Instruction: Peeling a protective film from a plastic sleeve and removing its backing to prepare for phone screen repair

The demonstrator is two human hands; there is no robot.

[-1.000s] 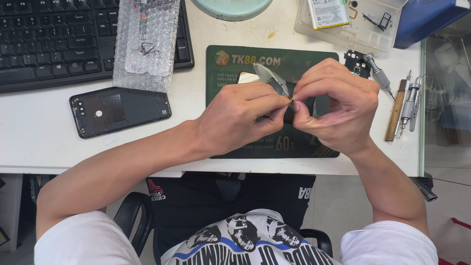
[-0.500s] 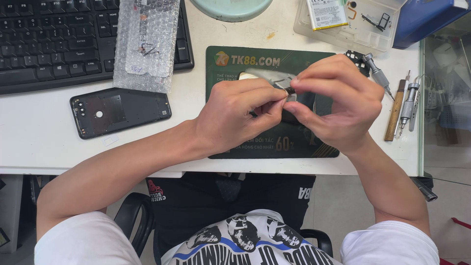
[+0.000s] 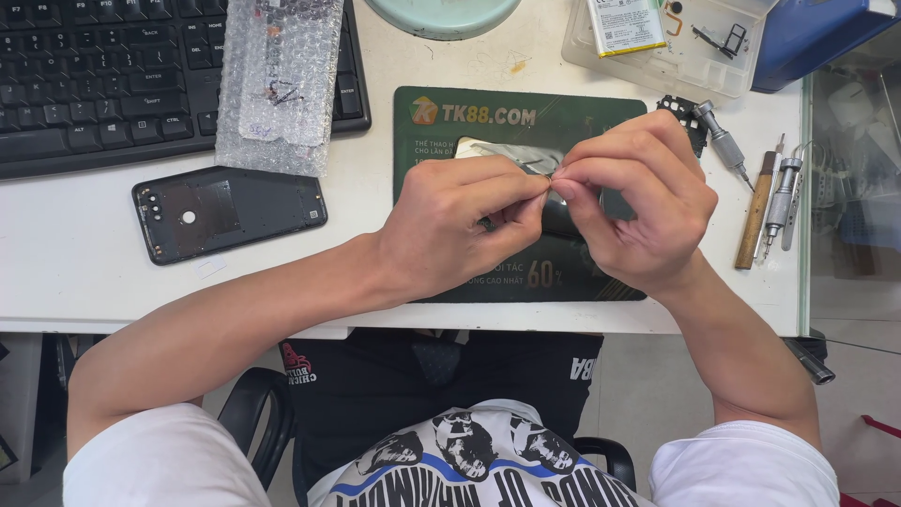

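Note:
My left hand [image 3: 460,225] and my right hand [image 3: 633,202] meet above a dark green work mat [image 3: 469,117]. Their thumbs and forefingers pinch one tiny metal part [image 3: 551,174] between them; it is too small to tell what it is. Under the hands lies a silvery flat piece [image 3: 488,150] and something dark, both mostly hidden by the fingers. A black phone back cover [image 3: 230,211] lies on the white table to the left of my left hand.
A black keyboard [image 3: 113,75] sits at the back left with a bubble-wrap bag [image 3: 282,80] over its right end. Screwdrivers and small tools [image 3: 770,202] lie right of the mat. A clear plastic tray [image 3: 685,42] and a blue box [image 3: 817,33] stand behind.
The hands have lifted a little and drawn their fingertips tighter together around the tiny part. The silvery piece under them shows more than it did.

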